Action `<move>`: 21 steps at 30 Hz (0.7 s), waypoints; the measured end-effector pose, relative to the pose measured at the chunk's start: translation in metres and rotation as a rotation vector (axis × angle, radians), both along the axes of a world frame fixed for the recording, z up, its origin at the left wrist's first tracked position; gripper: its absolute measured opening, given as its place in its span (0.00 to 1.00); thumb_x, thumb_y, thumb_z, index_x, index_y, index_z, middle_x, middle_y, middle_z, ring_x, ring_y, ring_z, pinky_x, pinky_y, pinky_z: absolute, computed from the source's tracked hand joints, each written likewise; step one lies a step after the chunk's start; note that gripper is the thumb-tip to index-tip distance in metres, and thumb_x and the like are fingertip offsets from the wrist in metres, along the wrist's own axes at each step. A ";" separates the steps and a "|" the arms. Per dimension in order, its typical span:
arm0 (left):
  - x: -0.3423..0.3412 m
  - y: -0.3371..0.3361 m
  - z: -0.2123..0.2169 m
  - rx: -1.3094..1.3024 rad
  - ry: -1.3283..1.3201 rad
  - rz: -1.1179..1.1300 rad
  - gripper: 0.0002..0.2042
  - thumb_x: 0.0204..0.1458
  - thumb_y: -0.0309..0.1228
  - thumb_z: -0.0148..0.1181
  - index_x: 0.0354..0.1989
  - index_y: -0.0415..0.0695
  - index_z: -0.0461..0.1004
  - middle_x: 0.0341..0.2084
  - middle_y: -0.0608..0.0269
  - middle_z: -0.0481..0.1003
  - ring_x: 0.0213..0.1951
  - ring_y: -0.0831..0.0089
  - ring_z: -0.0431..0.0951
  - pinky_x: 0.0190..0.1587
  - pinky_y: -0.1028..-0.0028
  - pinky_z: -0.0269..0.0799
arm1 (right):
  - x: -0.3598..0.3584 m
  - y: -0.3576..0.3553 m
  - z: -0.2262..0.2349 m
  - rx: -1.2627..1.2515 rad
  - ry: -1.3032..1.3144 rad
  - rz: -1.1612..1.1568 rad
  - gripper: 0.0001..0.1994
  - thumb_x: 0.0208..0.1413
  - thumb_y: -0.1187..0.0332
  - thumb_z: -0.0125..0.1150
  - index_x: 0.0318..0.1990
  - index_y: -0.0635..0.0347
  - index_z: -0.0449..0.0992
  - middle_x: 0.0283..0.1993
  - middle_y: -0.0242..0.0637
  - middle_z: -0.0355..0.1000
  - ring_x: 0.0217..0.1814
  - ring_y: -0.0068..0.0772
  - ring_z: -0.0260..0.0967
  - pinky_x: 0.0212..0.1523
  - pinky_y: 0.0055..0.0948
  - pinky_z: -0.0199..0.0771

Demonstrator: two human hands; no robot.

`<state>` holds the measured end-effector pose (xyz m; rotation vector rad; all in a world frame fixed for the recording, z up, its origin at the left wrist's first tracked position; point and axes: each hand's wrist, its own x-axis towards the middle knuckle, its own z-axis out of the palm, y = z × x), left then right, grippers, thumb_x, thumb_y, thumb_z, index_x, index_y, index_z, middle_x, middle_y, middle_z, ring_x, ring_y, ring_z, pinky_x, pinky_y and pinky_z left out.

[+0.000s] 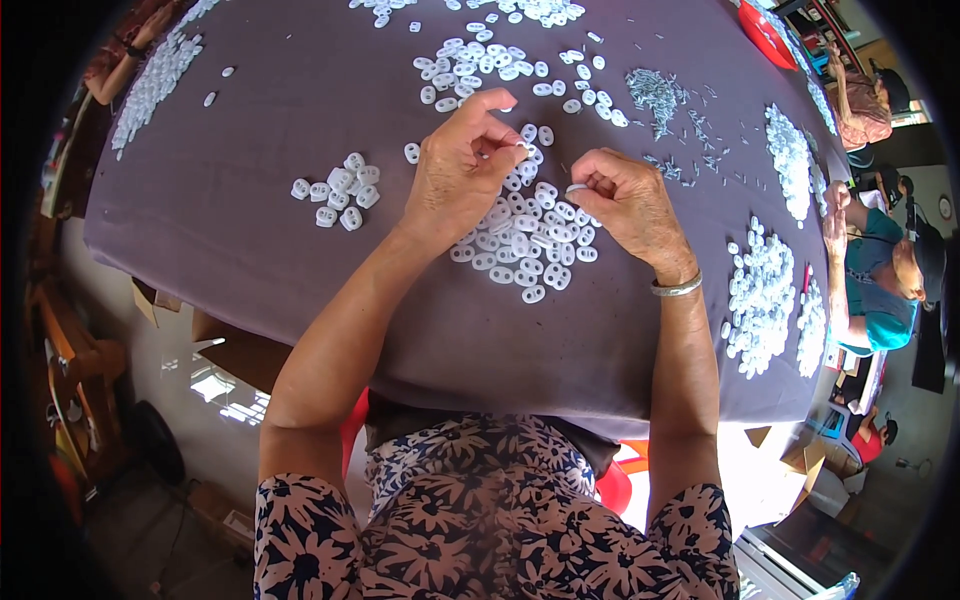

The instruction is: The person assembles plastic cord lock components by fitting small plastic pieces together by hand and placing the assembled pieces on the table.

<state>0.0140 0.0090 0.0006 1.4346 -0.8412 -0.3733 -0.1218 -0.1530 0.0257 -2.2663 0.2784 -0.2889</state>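
My left hand (458, 170) is closed in a pinch above the far end of a pile of white oval plastic pieces with two holes (522, 240). Whatever lies at its thumb tip is too small to make out, and its index finger arches away from the thumb. To the right of the same pile, my right hand (628, 200) pinches one white oval piece (576, 188) between thumb and fingertips. A bracelet circles my right wrist. Left of my left forearm sits a small cluster of white pieces (340, 190), apart from the main pile.
Small grey metal pins (655, 95) lie scattered beyond my right hand. More white pieces (470, 65) spread across the far side of the brown-covered table (230, 240). Heaps (760, 300) lie along the right edge, where other people (885, 270) sit. A red container (766, 38) stands far right.
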 end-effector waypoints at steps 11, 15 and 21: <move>-0.011 -0.001 0.005 -0.044 0.208 -0.231 0.20 0.50 0.19 0.59 0.51 0.40 0.63 0.27 0.65 0.74 0.29 0.85 0.72 0.31 0.82 0.69 | 0.012 0.019 0.007 0.766 -0.205 -0.245 0.06 0.54 0.75 0.58 0.38 0.65 0.78 0.29 0.30 0.71 0.25 0.15 0.62 0.26 0.18 0.64; -0.012 -0.001 0.007 -0.007 0.168 -0.248 0.21 0.48 0.19 0.58 0.52 0.39 0.63 0.26 0.66 0.74 0.28 0.84 0.71 0.30 0.81 0.68 | 0.011 0.017 0.002 0.814 -0.214 -0.257 0.06 0.54 0.74 0.59 0.38 0.66 0.78 0.30 0.32 0.73 0.25 0.16 0.62 0.26 0.18 0.64; -0.010 0.001 0.005 0.050 0.165 -0.263 0.23 0.47 0.20 0.59 0.53 0.40 0.62 0.24 0.66 0.74 0.26 0.83 0.71 0.29 0.80 0.67 | 0.013 0.022 -0.001 0.780 -0.216 -0.209 0.06 0.54 0.74 0.60 0.37 0.66 0.78 0.29 0.30 0.73 0.24 0.15 0.61 0.25 0.18 0.63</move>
